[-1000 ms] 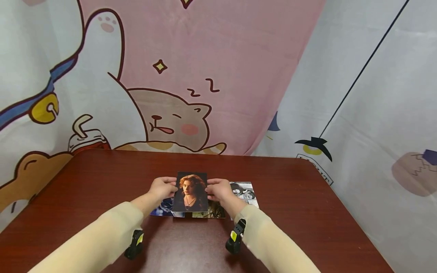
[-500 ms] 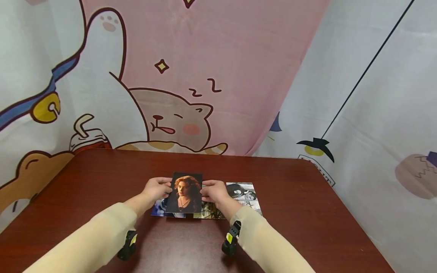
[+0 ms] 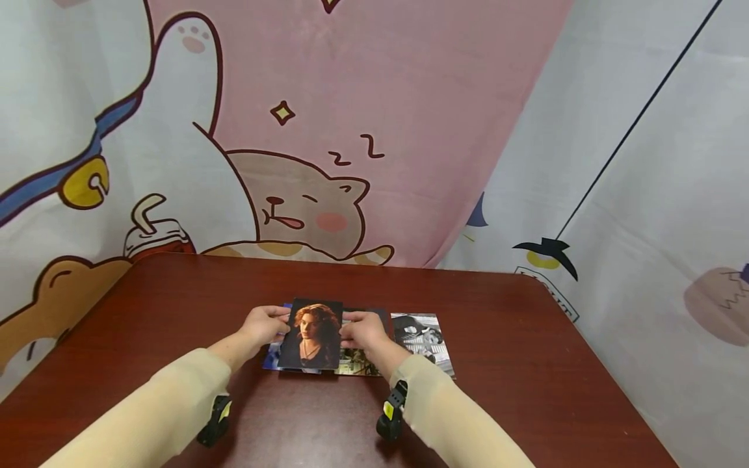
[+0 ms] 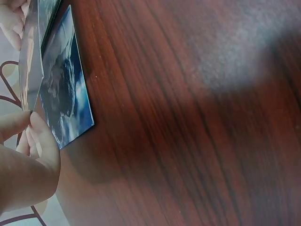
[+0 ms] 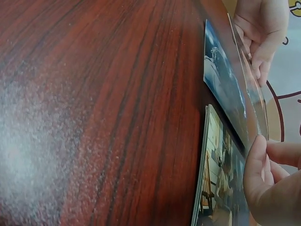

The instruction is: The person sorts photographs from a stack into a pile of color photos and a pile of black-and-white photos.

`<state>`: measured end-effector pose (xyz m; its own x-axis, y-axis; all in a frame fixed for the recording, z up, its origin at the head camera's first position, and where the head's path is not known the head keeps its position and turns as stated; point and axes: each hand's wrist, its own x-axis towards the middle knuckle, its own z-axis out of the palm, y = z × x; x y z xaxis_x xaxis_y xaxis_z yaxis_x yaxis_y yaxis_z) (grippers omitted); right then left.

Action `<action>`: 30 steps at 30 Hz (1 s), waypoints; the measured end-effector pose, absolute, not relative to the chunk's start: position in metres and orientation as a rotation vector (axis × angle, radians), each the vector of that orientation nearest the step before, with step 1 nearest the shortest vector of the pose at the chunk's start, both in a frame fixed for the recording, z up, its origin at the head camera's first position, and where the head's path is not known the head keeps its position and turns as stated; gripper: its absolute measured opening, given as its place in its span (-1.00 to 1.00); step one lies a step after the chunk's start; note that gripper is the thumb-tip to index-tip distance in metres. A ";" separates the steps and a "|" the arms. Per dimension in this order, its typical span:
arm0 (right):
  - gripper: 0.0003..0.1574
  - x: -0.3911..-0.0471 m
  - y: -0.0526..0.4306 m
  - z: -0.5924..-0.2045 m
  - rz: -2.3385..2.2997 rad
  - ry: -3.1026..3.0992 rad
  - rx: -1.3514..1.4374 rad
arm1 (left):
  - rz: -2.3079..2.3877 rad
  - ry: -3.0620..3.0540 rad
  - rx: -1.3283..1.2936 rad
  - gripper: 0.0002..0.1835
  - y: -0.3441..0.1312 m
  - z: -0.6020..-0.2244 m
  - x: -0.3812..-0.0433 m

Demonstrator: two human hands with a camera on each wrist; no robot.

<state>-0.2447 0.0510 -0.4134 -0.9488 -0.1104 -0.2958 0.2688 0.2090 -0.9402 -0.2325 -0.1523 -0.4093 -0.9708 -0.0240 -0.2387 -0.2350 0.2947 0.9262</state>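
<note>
Both hands hold up a photo card (image 3: 310,335) with a dark portrait on it, above the table. My left hand (image 3: 264,326) pinches its left edge between thumb and fingers. At the opposite edge, my right hand (image 3: 364,331) pinches it the same way. Beneath lies a blue-toned card (image 4: 70,89), mostly covered by the portrait in the head view. Beside it is a yellowish-green picture card (image 5: 218,174), partly hidden behind the right hand in the head view. A black-and-white card (image 3: 422,338) lies to the right of that hand.
The cards lie on a reddish-brown wooden table (image 3: 503,377). A cartoon-printed cloth (image 3: 409,130) hangs behind its far edge. A black wrist camera (image 3: 391,413) is strapped to the right sleeve, and another (image 3: 215,421) to the left.
The portrait card, held in both hands, has shifted left over the blue-toned card. More of the yellowish-green card now shows. The head view has turned slightly left.
</note>
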 end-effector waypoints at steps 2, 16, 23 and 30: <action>-0.49 -0.245 0.049 -0.415 -1.798 2.193 0.151 | 1.744 2.376 -0.246 -0.49 -0.154 -0.410 -0.232; -0.57 -0.248 0.038 -0.414 -1.782 2.166 0.179 | 1.709 2.441 -0.371 -0.58 -0.160 -0.412 -0.231; -0.59 -0.248 0.038 -0.414 -1.805 2.159 0.177 | 1.693 2.564 -0.457 -0.61 -0.158 -0.411 -0.232; -0.59 -0.250 0.045 -0.412 -1.830 2.164 0.189 | 1.735 2.537 -0.430 -0.61 -0.154 -0.409 -0.233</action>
